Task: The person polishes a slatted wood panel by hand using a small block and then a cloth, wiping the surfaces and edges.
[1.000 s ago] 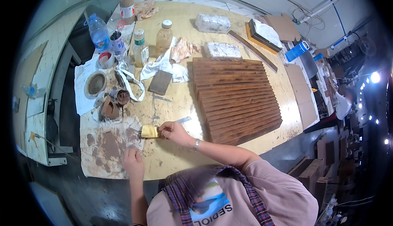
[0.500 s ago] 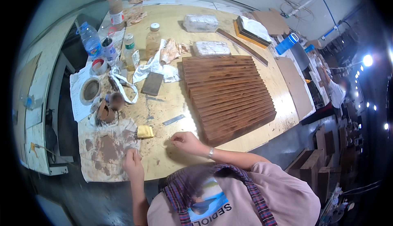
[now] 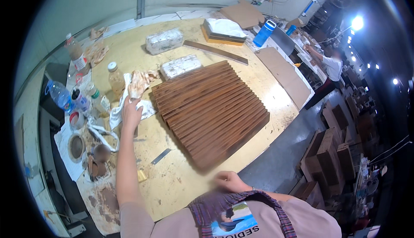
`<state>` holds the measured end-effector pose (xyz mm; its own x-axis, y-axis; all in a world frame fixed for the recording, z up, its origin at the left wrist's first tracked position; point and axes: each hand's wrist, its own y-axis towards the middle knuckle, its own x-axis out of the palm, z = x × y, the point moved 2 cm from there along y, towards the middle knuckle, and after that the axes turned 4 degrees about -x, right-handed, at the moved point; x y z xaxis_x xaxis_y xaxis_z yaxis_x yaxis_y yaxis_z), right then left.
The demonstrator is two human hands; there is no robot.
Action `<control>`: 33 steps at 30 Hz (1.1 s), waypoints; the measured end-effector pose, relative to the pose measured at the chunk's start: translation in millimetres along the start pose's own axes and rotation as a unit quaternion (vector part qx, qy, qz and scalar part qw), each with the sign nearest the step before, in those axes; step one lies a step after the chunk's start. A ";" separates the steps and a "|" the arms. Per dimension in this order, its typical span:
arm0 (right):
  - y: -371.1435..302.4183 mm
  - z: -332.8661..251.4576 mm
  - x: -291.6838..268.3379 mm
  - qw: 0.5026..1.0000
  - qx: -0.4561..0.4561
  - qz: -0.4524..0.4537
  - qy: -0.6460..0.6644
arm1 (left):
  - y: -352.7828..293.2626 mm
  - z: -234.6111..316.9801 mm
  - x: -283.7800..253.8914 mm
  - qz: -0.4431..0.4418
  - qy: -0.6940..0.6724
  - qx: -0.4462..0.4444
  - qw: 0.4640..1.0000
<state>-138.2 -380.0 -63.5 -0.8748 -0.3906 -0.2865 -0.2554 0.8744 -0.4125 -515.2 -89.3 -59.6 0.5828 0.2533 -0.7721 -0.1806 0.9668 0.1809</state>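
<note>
My left hand stretches across the table to a brown-stained rag and has its fingers closed on the rag's near end. A white cloth lies beneath and beside that hand. Close to the table's front edge, my right hand is held low with bent, motion-blurred fingers; whether anything is in them cannot be made out. Between and beyond my hands lies a row of dark brown wooden slats, side by side. A thin metal scraper and a yellow sponge-like block lie left of the slats.
Bottles, among them a cloudy one and a blue-tinted one, stand at left near a round bowl. Two wrapped blocks sit behind the slats, with a long strip alongside. A person works at far right.
My left hand has gone from the front edge forward to the stained rag and closed on it. My right hand has drawn back toward my body. The view has turned.
</note>
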 end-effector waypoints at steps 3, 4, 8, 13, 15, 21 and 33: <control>1.4 16.0 -12.9 0.998 0.008 0.037 0.053 | 53.2 -33.9 31.7 -0.009 0.023 -0.073 0.997; 1.0 18.6 -18.5 0.997 0.002 0.053 0.060 | 64.6 -25.9 40.0 -0.017 0.018 -0.097 0.995; 13.5 12.5 -34.8 0.994 -0.022 0.086 0.061 | 81.0 -13.0 26.8 -0.001 -0.257 -0.061 0.964; 49.8 -54.8 -56.7 0.990 -0.124 0.039 -0.062 | 33.1 101.5 -98.2 -0.037 -0.434 0.066 0.898; 81.1 -86.0 -61.4 0.953 -0.281 0.048 -0.102 | 5.3 117.3 -137.5 -0.029 -0.464 0.086 0.881; 131.7 -221.8 -39.5 0.850 -0.493 0.093 -0.159 | -100.6 142.3 -172.0 -0.050 -0.570 0.155 0.805; 72.8 -204.8 10.8 0.923 0.003 -0.384 -0.019 | -252.8 128.4 -119.2 -0.023 -0.224 0.077 0.971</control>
<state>-250.5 -261.7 80.5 -0.4214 -0.9047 0.0627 -0.7919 0.3333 -0.5117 -437.3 -359.5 64.9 0.8802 0.1657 -0.4448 -0.0460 0.9624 0.2675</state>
